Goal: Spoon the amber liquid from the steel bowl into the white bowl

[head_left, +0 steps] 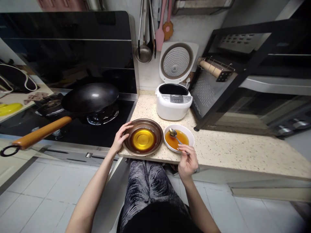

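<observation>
- A long, cream stone counter with brown specks is under both bowls.
- A round black wok with a wooden handle sits at ten o'clock from the bowls.
- A round white plastic rice cooker, lid up, is at twelve.
- A shallow, round, brown metal bowl holds yellow-brown liquid.
- A smaller, round white bowl holds orange liquid, at three o'clock from the brown one.
- The left hand touches the brown bowl's edge at nine o'clock, fingers half bent; I can't tell how tight.
- The right hand, nearer the white bowl, pinches a shiny silver spoon with closed fingertips. The spoon's long way points between ten and eleven, over the white bowl; the brown bowl is at ten.
</observation>
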`<state>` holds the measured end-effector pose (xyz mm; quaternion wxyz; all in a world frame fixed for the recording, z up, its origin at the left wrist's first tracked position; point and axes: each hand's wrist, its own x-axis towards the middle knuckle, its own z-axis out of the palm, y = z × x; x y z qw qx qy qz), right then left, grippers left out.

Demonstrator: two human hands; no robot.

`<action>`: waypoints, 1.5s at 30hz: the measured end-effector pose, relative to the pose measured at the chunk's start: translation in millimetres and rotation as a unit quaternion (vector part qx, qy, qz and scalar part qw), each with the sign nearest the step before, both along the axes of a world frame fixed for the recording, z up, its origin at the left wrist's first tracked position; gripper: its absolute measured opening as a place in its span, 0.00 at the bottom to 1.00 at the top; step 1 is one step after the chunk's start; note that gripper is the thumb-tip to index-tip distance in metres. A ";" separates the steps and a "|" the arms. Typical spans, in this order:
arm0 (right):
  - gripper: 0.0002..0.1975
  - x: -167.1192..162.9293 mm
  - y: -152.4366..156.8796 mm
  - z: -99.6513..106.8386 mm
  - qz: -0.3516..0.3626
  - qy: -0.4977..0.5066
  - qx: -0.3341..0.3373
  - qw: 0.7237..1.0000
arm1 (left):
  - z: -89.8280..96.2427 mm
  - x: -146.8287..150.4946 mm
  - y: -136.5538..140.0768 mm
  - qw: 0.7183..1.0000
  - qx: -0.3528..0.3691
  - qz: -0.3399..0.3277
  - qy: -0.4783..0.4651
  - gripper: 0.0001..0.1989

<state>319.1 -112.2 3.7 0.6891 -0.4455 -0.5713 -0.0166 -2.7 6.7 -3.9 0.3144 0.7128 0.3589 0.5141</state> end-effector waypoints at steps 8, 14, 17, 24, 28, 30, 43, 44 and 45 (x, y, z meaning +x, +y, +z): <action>0.12 14.1 3.4 -7.5 0.045 -0.135 0.013 0.990 | -1.6 -0.3 0.9 1.000 0.003 0.005 0.003 0.22; 0.14 15.7 2.7 -11.3 0.046 -0.179 0.032 0.982 | -1.9 -0.8 1.3 1.000 0.004 0.002 0.007 0.22; 0.13 10.7 -0.5 -5.8 0.018 -0.135 0.053 0.989 | -2.1 -0.5 1.0 1.000 0.003 0.002 0.004 0.22; 0.10 -17.7 -8.9 2.6 0.043 0.010 0.019 0.999 | -0.5 0.3 0.4 1.000 0.005 0.000 0.000 0.22; 0.10 -35.0 -9.2 -2.8 0.101 0.012 -0.012 0.995 | -1.1 -0.4 1.3 1.000 0.009 0.002 0.006 0.22; 0.10 -42.1 -8.8 -5.4 0.122 0.007 -0.031 0.992 | -1.8 -0.5 1.7 1.000 0.010 0.002 0.006 0.22; 0.10 -60.4 -1.8 -9.5 0.164 0.007 -0.080 0.983 | -2.4 -0.4 1.4 1.000 0.015 -0.007 -0.004 0.21; 0.10 -60.6 -1.6 -9.9 0.164 0.010 -0.082 0.983 | -2.3 -0.5 1.5 1.000 0.015 -0.008 -0.003 0.21; 0.10 -60.8 -1.3 -10.2 0.165 0.012 -0.083 0.983 | -2.2 -0.5 1.5 1.000 0.016 -0.009 -0.003 0.21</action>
